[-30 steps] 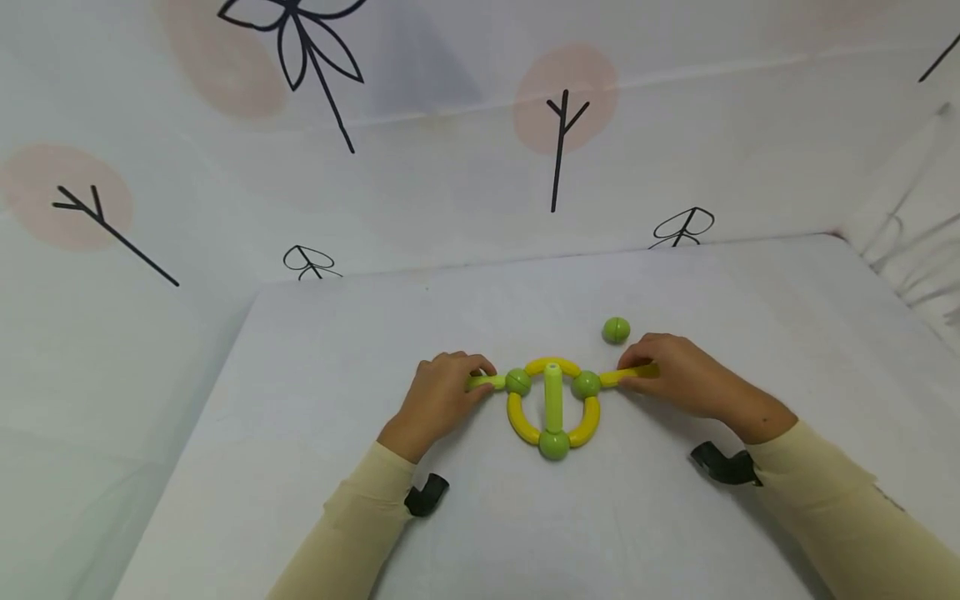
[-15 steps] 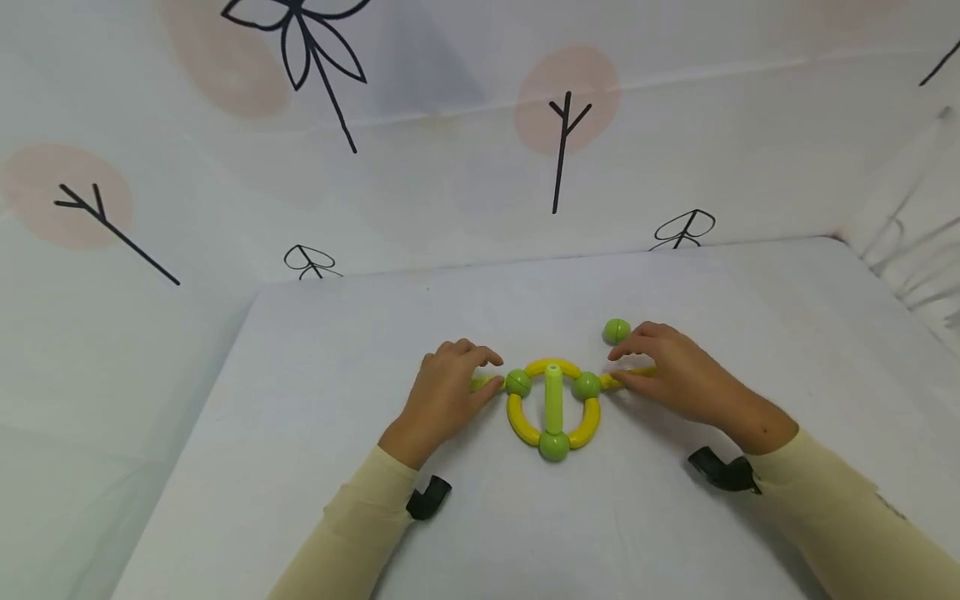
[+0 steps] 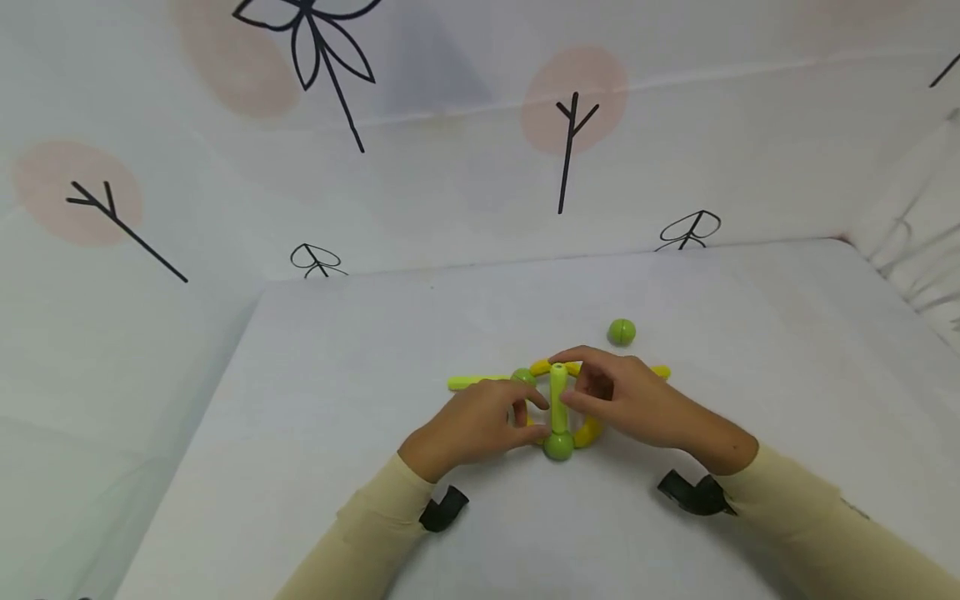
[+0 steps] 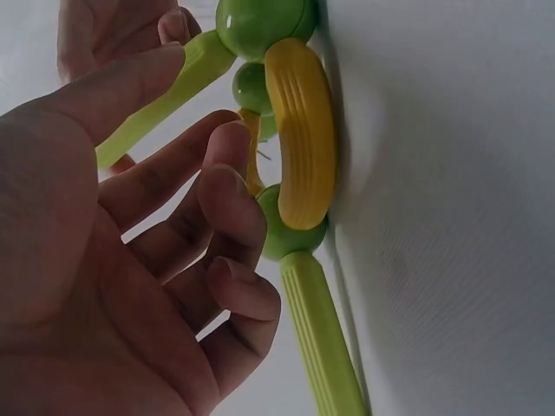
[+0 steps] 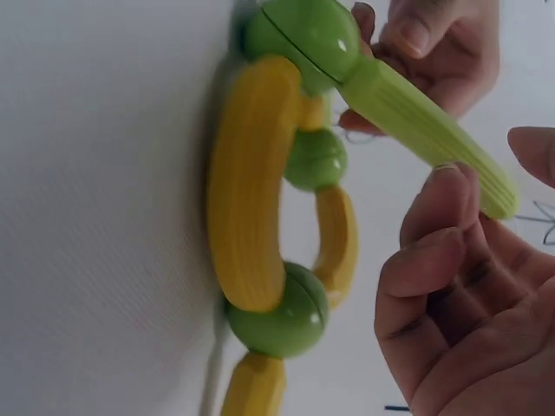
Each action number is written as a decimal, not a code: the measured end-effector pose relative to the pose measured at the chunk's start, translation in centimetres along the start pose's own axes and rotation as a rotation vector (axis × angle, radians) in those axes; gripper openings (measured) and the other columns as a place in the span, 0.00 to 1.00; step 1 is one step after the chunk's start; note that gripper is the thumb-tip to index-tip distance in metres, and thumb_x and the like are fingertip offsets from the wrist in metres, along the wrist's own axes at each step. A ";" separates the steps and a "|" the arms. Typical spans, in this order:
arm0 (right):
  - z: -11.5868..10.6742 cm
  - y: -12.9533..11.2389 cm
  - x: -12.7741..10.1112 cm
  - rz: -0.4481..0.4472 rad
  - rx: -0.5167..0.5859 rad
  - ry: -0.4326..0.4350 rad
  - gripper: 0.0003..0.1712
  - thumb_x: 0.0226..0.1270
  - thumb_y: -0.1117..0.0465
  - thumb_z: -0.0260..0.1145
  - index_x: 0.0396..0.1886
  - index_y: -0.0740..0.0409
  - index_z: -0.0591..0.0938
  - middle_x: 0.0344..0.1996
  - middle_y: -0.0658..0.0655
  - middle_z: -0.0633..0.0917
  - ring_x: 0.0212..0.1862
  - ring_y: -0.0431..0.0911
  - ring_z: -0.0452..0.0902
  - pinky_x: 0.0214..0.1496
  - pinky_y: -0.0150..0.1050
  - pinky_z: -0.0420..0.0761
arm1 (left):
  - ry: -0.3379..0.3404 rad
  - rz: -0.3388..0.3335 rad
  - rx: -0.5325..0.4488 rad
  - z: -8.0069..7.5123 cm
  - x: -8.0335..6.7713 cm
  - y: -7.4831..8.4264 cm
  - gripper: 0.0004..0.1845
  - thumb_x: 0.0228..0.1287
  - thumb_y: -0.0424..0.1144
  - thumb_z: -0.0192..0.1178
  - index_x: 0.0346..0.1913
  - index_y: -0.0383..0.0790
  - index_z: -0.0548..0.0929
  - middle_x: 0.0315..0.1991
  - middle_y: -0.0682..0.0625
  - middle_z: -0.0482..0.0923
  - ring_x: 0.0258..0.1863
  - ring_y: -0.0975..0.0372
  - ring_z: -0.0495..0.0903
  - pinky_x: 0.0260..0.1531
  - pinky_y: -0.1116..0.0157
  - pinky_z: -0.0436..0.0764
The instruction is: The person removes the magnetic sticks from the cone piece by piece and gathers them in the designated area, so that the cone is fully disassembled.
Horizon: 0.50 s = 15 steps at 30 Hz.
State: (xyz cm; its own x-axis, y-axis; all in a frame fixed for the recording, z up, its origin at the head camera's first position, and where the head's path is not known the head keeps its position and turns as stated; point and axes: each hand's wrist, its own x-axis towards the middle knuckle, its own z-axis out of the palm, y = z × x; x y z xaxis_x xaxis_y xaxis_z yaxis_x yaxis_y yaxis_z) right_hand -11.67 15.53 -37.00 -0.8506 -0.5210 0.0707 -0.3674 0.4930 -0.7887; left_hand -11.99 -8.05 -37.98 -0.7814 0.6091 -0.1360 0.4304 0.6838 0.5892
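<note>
A ring of yellow curved pieces (image 5: 251,186) joined by green balls (image 3: 558,446) lies on the table. From the near ball a light green rod (image 3: 558,400) rises at a slant. My left hand (image 3: 495,421) is to the left of this rod, its thumb and fingers spread beside the rod's lower half. My right hand (image 3: 626,396) is at the rod's upper end, with thumb and index finger parted around it. In the right wrist view, the right thumb (image 5: 536,154) stands apart from the rod's tip. Both hands cover parts of the ring.
A second light green rod (image 3: 476,382) sticks out left from the ring. A yellow rod (image 5: 251,390) sticks out right, mostly behind my right hand in the head view. One loose green ball (image 3: 622,332) sits beyond the ring on the white table (image 3: 360,333).
Both hands have let go of the side rods and moved inward to the slanted rod, the left to the right, the right to the left. The ring stays in place.
</note>
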 end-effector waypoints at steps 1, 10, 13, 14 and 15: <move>0.2 0.0 0.0 -0.010 0.016 -0.001 0.20 0.70 0.57 0.68 0.59 0.54 0.78 0.26 0.46 0.79 0.27 0.37 0.73 0.28 0.32 0.74 | -0.012 0.002 -0.001 0.1 0.1 0.1 0.17 0.63 0.51 0.69 0.51 0.47 0.85 0.26 0.61 0.77 0.24 0.70 0.72 0.25 0.73 0.72; 0.0 0.1 -0.3 -0.047 0.051 -0.017 0.13 0.69 0.60 0.69 0.49 0.54 0.77 0.27 0.52 0.83 0.27 0.38 0.77 0.30 0.33 0.79 | -0.028 0.024 0.061 1.1 0.5 0.4 0.19 0.60 0.54 0.71 0.48 0.48 0.86 0.23 0.62 0.75 0.23 0.72 0.71 0.26 0.74 0.71; -0.6 0.3 -0.4 -0.048 0.046 -0.055 0.11 0.69 0.60 0.68 0.47 0.52 0.77 0.27 0.51 0.83 0.28 0.38 0.77 0.31 0.33 0.79 | -0.029 0.021 0.058 1.3 0.5 0.3 0.18 0.60 0.54 0.70 0.48 0.48 0.87 0.23 0.62 0.74 0.22 0.72 0.70 0.25 0.75 0.70; -0.8 0.4 -0.4 -0.046 0.038 -0.068 0.11 0.69 0.60 0.68 0.46 0.52 0.77 0.26 0.51 0.84 0.28 0.38 0.77 0.31 0.33 0.79 | -0.026 0.022 0.056 1.4 0.5 0.3 0.18 0.60 0.54 0.70 0.48 0.49 0.87 0.22 0.62 0.74 0.22 0.72 0.69 0.25 0.75 0.69; -1.1 0.5 -0.4 -0.045 0.023 -0.078 0.11 0.69 0.60 0.69 0.46 0.52 0.77 0.27 0.50 0.84 0.28 0.38 0.77 0.32 0.33 0.78 | -0.024 0.025 0.055 1.4 0.5 0.3 0.18 0.60 0.54 0.70 0.48 0.49 0.87 0.22 0.62 0.74 0.22 0.72 0.69 0.25 0.75 0.69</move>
State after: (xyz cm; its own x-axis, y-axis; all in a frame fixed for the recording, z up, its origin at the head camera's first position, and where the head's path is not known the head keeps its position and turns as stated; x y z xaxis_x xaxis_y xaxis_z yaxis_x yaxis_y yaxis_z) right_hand -11.89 16.73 -36.75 -0.8016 -0.5949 0.0592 -0.3947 0.4522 -0.7998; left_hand -11.67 -6.96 -39.01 -0.7594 0.6350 -0.1414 0.4741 0.6890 0.5482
